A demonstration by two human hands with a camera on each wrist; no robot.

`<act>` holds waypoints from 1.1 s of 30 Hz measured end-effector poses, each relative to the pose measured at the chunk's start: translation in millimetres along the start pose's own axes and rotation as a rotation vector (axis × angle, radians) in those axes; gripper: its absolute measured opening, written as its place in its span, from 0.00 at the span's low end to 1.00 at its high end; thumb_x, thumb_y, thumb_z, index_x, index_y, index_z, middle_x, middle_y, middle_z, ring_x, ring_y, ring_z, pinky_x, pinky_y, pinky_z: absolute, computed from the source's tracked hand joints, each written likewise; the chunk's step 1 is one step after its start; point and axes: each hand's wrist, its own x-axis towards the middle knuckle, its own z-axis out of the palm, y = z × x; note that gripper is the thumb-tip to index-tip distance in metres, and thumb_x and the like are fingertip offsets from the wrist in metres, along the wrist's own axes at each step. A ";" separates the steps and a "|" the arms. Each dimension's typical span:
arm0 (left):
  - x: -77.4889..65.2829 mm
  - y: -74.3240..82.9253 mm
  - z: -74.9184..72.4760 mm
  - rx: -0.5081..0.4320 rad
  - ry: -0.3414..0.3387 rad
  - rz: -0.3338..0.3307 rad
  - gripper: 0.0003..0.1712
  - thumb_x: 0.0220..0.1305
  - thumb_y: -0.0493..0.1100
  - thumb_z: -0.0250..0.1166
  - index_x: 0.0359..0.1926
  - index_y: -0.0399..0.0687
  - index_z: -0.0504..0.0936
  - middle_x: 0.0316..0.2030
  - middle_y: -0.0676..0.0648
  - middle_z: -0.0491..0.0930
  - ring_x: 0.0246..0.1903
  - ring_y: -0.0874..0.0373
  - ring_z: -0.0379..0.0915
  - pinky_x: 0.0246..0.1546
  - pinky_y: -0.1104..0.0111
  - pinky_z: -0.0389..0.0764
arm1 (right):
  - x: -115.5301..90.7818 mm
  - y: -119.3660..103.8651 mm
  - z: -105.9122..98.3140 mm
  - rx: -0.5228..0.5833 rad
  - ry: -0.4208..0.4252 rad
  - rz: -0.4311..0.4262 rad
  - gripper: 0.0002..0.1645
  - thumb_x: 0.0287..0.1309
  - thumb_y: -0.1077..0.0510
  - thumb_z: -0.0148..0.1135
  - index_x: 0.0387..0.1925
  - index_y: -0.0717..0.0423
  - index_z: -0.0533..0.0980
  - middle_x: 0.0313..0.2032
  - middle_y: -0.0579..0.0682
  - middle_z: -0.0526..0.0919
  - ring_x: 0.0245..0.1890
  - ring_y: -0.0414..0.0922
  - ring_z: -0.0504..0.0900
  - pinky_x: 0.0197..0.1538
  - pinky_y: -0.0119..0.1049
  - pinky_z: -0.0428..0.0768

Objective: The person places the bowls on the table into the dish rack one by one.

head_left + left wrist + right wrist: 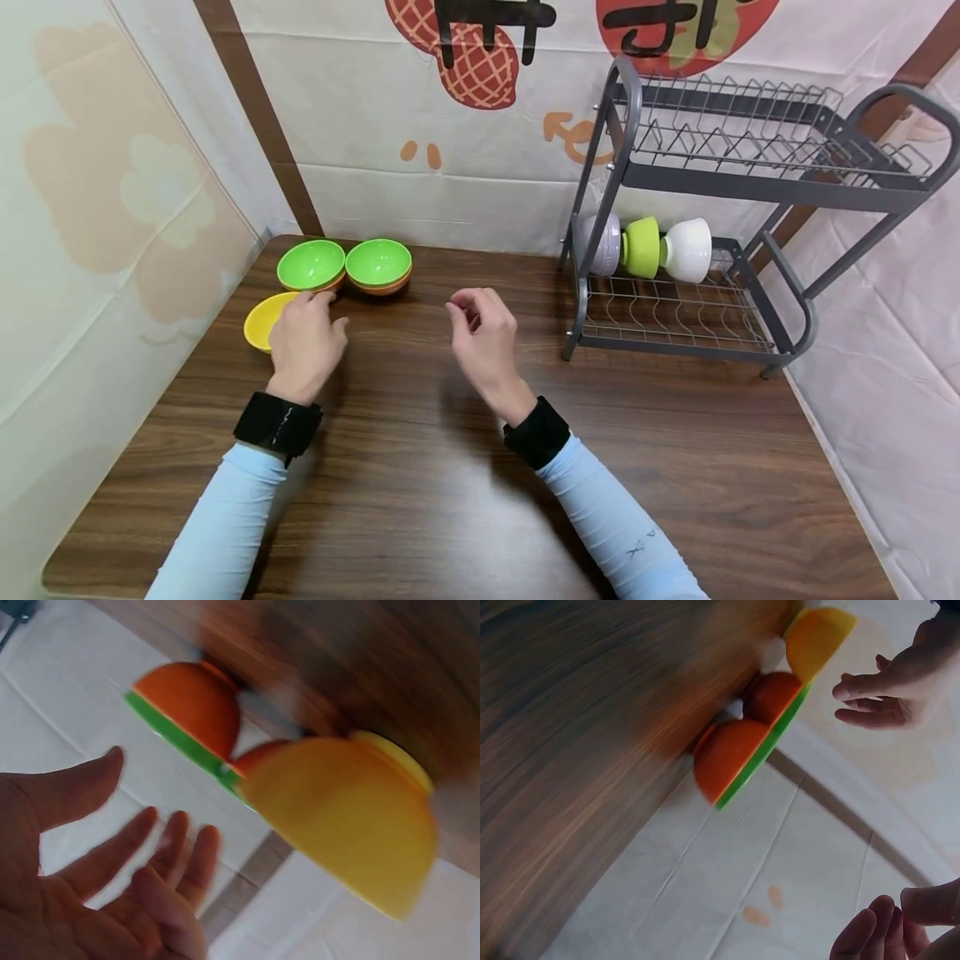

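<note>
My left hand hovers by the yellow bowl, which it partly hides in the head view. The left wrist view shows that hand apart from the yellow bowl, fingers spread and relaxed, holding nothing. Just behind stand two bowls, green inside and orange outside: a left one and a right one, side by side. To the right of them my right hand is in the air above the table, fingers loosely bent, with nothing in it.
A grey two-tier dish rack stands at the back right. On its lower tier sit a lavender bowl, a lime-green bowl and a white bowl, all on their sides. A printed cloth hangs behind the wooden table.
</note>
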 end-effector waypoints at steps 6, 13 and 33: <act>-13.1 -32.0 -5.4 0.099 -0.020 -0.067 0.13 0.58 0.35 0.70 0.43 0.31 0.84 0.38 0.29 0.77 0.39 0.26 0.76 0.31 0.34 0.75 | -2.3 -10.6 22.8 -0.036 -0.132 -0.059 0.03 0.69 0.66 0.68 0.41 0.61 0.81 0.38 0.51 0.80 0.33 0.43 0.80 0.37 0.29 0.78; -20.7 -49.5 -2.2 0.140 -0.023 0.021 0.02 0.50 0.30 0.66 0.25 0.35 0.80 0.25 0.32 0.77 0.29 0.27 0.76 0.30 0.36 0.71 | -4.7 -19.1 40.8 -0.095 -0.355 0.055 0.08 0.70 0.61 0.68 0.47 0.59 0.81 0.43 0.49 0.81 0.40 0.41 0.84 0.45 0.26 0.79; -28.1 -35.7 -9.3 0.041 -0.038 0.019 0.13 0.57 0.34 0.71 0.21 0.46 0.77 0.20 0.44 0.72 0.22 0.40 0.74 0.17 0.49 0.69 | -10.8 -27.2 57.8 -0.200 -0.554 0.068 0.12 0.70 0.57 0.70 0.51 0.57 0.82 0.46 0.49 0.82 0.41 0.38 0.83 0.45 0.28 0.79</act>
